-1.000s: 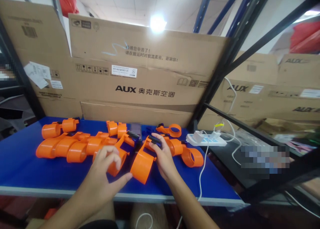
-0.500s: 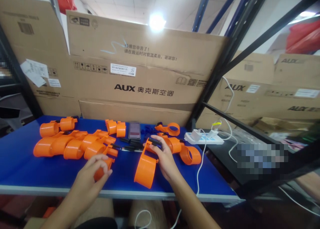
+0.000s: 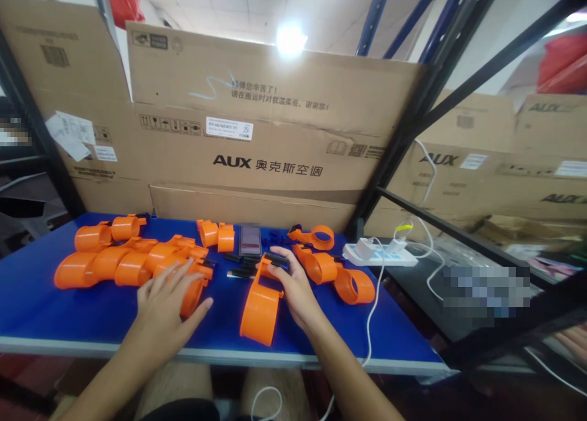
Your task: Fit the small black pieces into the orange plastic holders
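Below the right grip, pinched at its dark handle, likely the best spot, the orange holder seems light and stiff; left grip spread.

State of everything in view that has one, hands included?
Left hand: open, fingers spread over orange rings; contact unclear
Right hand: closed on the held ring's dark handle
Held ring: tilted
Phone: lying screen up
Power strip: plugs in it
White cable: hanging over the table edge
Cardboard: upright
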Available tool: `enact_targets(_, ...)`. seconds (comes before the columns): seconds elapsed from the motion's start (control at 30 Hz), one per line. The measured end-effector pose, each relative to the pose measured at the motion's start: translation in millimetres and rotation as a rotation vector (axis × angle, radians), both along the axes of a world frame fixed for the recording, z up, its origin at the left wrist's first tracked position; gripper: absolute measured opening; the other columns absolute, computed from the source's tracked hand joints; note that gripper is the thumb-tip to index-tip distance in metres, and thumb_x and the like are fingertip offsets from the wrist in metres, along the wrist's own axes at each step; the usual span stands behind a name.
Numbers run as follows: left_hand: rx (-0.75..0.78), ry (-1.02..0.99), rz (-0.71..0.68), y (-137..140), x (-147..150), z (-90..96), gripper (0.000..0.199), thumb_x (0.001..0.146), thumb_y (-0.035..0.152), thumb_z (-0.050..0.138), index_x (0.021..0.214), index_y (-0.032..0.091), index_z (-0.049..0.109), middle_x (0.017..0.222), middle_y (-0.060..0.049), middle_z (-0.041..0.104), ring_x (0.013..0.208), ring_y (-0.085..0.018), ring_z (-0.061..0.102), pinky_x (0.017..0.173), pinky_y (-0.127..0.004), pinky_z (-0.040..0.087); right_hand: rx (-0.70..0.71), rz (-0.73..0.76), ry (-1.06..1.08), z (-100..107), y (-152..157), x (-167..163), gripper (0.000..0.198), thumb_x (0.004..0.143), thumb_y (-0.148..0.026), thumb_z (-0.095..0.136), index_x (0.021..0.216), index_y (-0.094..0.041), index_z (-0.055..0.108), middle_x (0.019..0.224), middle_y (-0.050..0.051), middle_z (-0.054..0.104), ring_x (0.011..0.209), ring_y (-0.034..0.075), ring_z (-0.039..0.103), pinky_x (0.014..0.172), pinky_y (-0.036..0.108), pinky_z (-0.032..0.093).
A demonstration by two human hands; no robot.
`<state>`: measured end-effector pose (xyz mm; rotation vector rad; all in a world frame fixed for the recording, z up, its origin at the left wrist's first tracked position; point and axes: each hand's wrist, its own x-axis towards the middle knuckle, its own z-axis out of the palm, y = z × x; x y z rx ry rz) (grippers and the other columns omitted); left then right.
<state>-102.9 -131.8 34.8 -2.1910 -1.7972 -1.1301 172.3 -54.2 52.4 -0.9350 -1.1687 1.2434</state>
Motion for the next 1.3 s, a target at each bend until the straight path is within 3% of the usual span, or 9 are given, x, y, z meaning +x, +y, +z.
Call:
enact_targets(0.07, 0.036, -0.027, -0.030, -4.2, 12.7, 9.2, 0.047, 0.087, 0.047, 0.070, 0.131, 0.030, 0.067, 0.157, -0.013, 0.050, 0.149, -0.041, 0.036, 0.118, -0.066, 0.024, 0.010, 0.018, 0.001, 1.6, 5.3, -4.7, 0.050, 0.073, -0.034, 0.079, 0.120, -0.028, 0.065, 0.115, 0.004, 0.073, 0.106, 0.027, 0.069, 0.094, 0.043, 0.053)
enact_targets(0.13, 0.006, -0.155, -0.181, -1.6, 30.8, 18.1, 0.050, 0.091, 0.046, 0.066, 0.139, 0.031, 0.062, 0.162, -0.010, 0.044, 0.151, -0.036, 0.033, 0.121, -0.060, 0.024, 0.026, 0.042, 0.006, 5.3, 13.7, -9.6, 0.050, 0.072, -0.031, 0.077, 0.121, -0.028, 0.065, 0.113, 0.003, 0.073, 0.103, 0.027, 0.068, 0.092, 0.041, 0.053)
enact_targets(0.23, -0.159, -0.565, -0.336, 22.0, 65.3, 26.1, 0.052, 0.097, 0.047, 0.059, 0.147, 0.032, 0.056, 0.158, -0.008, 0.049, 0.147, -0.031, 0.042, 0.120, -0.054, 0.031, 0.072, 0.064, 0.015, 13.6, 29.0, -16.9, 0.048, 0.069, -0.028, 0.073, 0.117, -0.028, 0.067, 0.108, 0.000, 0.073, 0.100, 0.025, 0.067, 0.091, 0.037, 0.052)
enact_targets(0.37, -0.379, -1.223, -0.446, 75.9, 108.7, 25.2, 0.047, 0.088, 0.055, 0.070, 0.124, 0.024, 0.073, 0.139, -0.013, 0.066, 0.136, -0.034, 0.055, 0.111, -0.044, 0.043, 0.157, 0.062, -0.017, 18.9, 44.6, -23.3, 0.041, 0.069, -0.029, 0.070, 0.110, -0.027, 0.068, 0.104, 0.000, 0.071, 0.100, 0.023, 0.064, 0.094, 0.035, 0.050)
enact_targets(0.47, -0.456, -1.442, -0.600, 106.1, 125.4, 20.5, 0.044, 0.076, 0.051, 0.082, 0.104, 0.018, 0.078, 0.115, -0.013, 0.076, 0.115, -0.033, 0.067, 0.099, -0.039, 0.050, 0.181, 0.000, -0.049, 13.9, 49.8, -24.8, 0.041, 0.071, -0.031, 0.070, 0.112, -0.027, 0.066, 0.105, 0.000, 0.071, 0.102, 0.023, 0.064, 0.097, 0.037, 0.049)
enact_targets(0.67, -0.288, -1.528, -0.514, 122.5, 122.5, 9.3, 0.041, 0.070, 0.045, 0.087, 0.099, 0.017, 0.079, 0.105, -0.009, 0.077, 0.102, -0.027, 0.069, 0.092, -0.035, 0.052, 0.148, -0.072, 0.018, -0.2, 54.0, -23.0, 0.061, 0.066, -0.035, 0.081, 0.123, -0.026, 0.059, 0.097, 0.000, 0.069, 0.090, 0.020, 0.066, 0.084, 0.033, 0.054)
enact_targets(0.83, -0.164, -1.521, -0.439, 127.5, 112.7, -1.5, 0.045, 0.068, 0.043, 0.088, 0.103, 0.016, 0.078, 0.104, -0.007, 0.077, 0.100, -0.023, 0.068, 0.091, -0.031, 0.050, 0.058, 0.024, -0.029, -9.5, 49.7, -23.0, 0.046, 0.068, -0.044, 0.082, 0.105, -0.019, 0.069, 0.070, -0.003, 0.063, 0.058, 0.013, 0.055, 0.057, 0.025, 0.045)
enact_targets(1.1, -0.213, -1.595, -0.430, 124.2, 110.5, -2.2, 0.048, 0.065, 0.046, 0.091, 0.100, 0.017, 0.076, 0.091, -0.004, 0.075, 0.080, -0.018, 0.067, 0.076, -0.028, 0.051, 0.039, -0.053, -0.079, -16.8, 45.2, -25.0, 0.042, 0.071, -0.050, 0.076, 0.097, -0.016, 0.076, 0.070, 0.003, 0.072, 0.056, 0.017, 0.060, 0.054, 0.029, 0.049)
enact_targets(1.3, -0.308, -1.593, -0.427, 121.9, 111.8, -7.7, 0.044, 0.062, 0.049, 0.092, 0.071, 0.016, 0.065, 0.064, 0.002, 0.062, 0.057, -0.013, 0.056, 0.058, -0.026, 0.043, 0.081, -0.102, -0.178, -20.8, 47.7, -24.2, 0.036, 0.071, -0.044, 0.073, 0.093, -0.016, 0.076, 0.072, 0.004, 0.072, 0.059, 0.016, 0.058, 0.054, 0.027, 0.045)
